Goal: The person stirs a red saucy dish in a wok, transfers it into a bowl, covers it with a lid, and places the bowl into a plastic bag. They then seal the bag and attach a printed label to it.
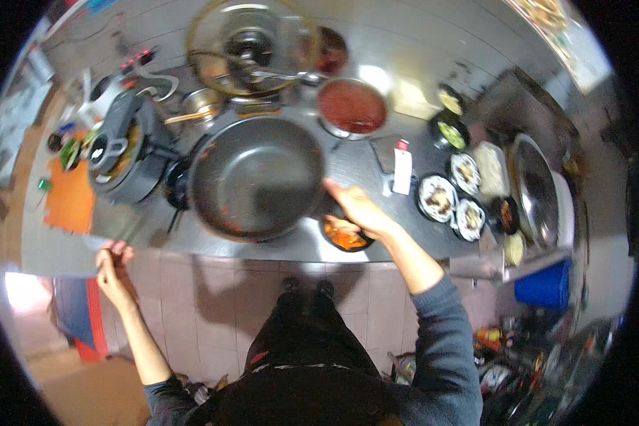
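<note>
My right hand [359,210] is closed around the handle of a dark frying pan [258,175], which has small reddish bits on its inner side. Just below that hand, a black bowl of orange food [347,237] stands near the counter's front edge. My left hand [114,261] is at the front edge on the left, its fingers curled; blur hides whether anything is between them. Near it are an orange mat [69,197] and a dark pot [133,175] with food inside. Behind the pan, a wide metal pan holds red sauce [352,106].
A glass lid [253,50] stands behind the pan. On the right are several foil-lined bowls [437,198], a white bottle with a red cap [402,170], a rectangular container [491,169] and a large lidded pan [535,189]. A blue bin [543,285] is below the right end.
</note>
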